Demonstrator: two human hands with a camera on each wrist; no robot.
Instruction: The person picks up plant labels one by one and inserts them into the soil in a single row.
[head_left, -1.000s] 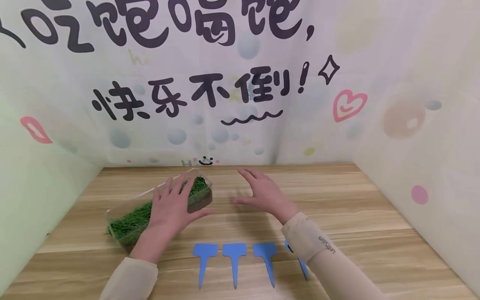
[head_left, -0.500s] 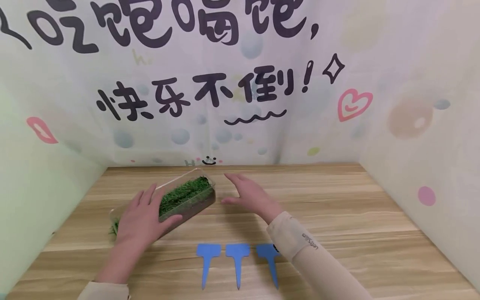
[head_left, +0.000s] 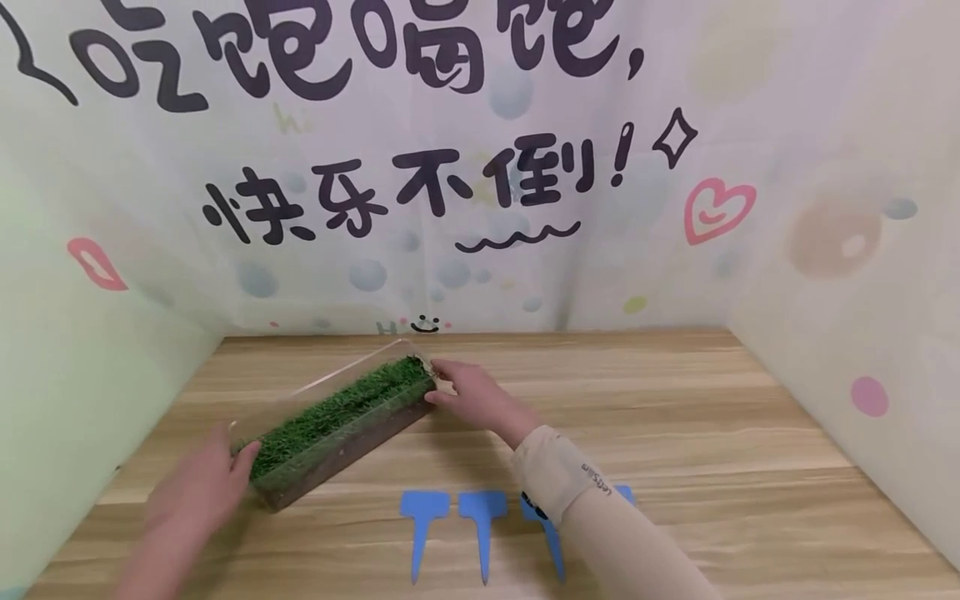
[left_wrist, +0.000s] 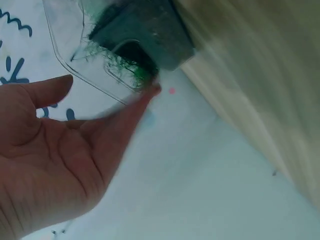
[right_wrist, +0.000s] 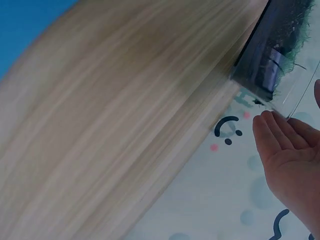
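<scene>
A clear plastic box (head_left: 347, 446) stands at a slant on the table, with green artificial grass (head_left: 330, 421) over a dark base inside it. At its near left end is my left hand (head_left: 197, 483), blurred, thumb by the corner. The left wrist view shows that palm (left_wrist: 55, 155) with fingers reaching to the box end and thumb held apart. My right hand (head_left: 480, 402) is at the far right end, thumb and fingers spread about the corner. Its fingers (right_wrist: 275, 130) look straight in the right wrist view; whether they touch the box is hard to tell.
Several blue T-shaped plant labels lie in a row near the front: one (head_left: 424, 505) at left, another (head_left: 483, 506) beside it, others partly behind the right sleeve (head_left: 558, 471). A printed cloth (head_left: 645, 258) walls the wooden table (head_left: 675, 417) at the back and sides.
My left hand has moved left and down from above the grass to the box's near end. My right hand has come left to the far end. The view has shifted slightly.
</scene>
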